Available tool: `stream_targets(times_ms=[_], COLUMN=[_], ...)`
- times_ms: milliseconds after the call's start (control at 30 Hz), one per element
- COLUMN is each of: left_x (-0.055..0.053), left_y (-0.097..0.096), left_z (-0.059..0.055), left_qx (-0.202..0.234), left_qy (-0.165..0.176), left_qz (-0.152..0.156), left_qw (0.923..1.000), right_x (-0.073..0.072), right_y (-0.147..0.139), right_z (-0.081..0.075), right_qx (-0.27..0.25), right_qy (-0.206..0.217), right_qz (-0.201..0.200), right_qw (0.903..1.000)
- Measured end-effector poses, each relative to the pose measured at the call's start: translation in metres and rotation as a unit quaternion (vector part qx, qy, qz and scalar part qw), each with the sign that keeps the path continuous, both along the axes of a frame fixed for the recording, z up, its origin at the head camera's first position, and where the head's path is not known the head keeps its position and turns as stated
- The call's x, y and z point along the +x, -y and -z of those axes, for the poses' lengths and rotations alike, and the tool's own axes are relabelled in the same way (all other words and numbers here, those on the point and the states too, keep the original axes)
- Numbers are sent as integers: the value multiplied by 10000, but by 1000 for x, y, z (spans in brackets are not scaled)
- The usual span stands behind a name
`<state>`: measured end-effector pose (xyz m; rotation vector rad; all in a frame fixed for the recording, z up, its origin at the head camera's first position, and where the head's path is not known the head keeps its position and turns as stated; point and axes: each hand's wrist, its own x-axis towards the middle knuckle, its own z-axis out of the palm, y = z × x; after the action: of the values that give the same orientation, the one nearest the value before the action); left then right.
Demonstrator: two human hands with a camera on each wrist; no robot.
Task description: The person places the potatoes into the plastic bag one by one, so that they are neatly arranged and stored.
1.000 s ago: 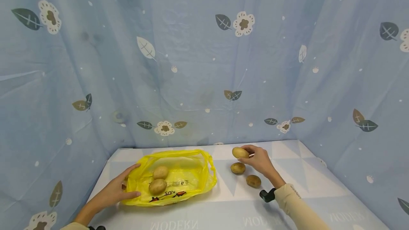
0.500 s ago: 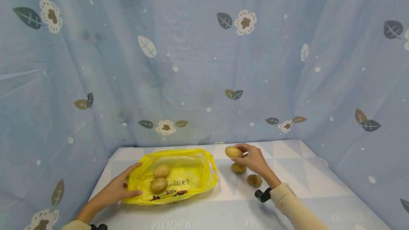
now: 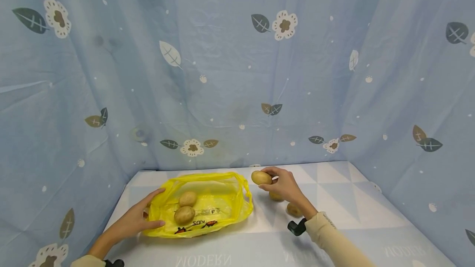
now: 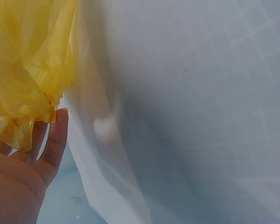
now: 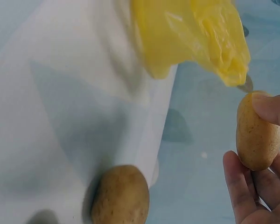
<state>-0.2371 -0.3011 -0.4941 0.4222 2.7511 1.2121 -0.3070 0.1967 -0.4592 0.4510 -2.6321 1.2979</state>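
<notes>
A yellow plastic bag (image 3: 226,207) lies on the table with its mouth spread. Inside it are two potatoes, a paler one (image 3: 187,198) behind a browner one (image 3: 184,215). My left hand (image 3: 133,219) holds the bag's left end, thumb at the front edge and fingers at the rear; the left wrist view shows fingers against the gathered yellow plastic (image 4: 25,88). Between thumb and fingers, my right hand (image 3: 285,185) grips a potato (image 3: 260,177) above the table, just right of the bag. Below that hand, two potatoes (image 3: 276,196) (image 3: 294,210) sit partly hidden.
The table (image 3: 356,213) has a pale triangle-patterned cover printed with lettering. A blue curtain (image 3: 237,94) with leaves and flowers encloses the back and both sides. In the right wrist view, a table potato (image 5: 122,198) lies near the lower edge.
My right hand has moved left toward the bag with the potato, passing over the two on the table. My left hand and the bag have stayed in place.
</notes>
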Motion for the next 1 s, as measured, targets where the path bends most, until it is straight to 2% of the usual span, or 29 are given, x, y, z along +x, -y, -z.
stream_targets(times_ms=[433, 867, 1000], left_x=[1, 1, 0], left_y=[0, -1, -1], left_z=[-1, -1, -2], left_qx=[29, 54, 41], left_qy=[44, 34, 37], left_qz=[18, 36, 22], left_qw=[10000, 10000, 10000], right_x=[-1, -3, -3], right_y=[27, 51, 58], right_z=[2, 3, 2], right_qx=[-38, -90, -43], right_qy=[-321, -184, -283], right_qz=[-616, -1069, -1146], right_qw=[9976, 9941, 9930])
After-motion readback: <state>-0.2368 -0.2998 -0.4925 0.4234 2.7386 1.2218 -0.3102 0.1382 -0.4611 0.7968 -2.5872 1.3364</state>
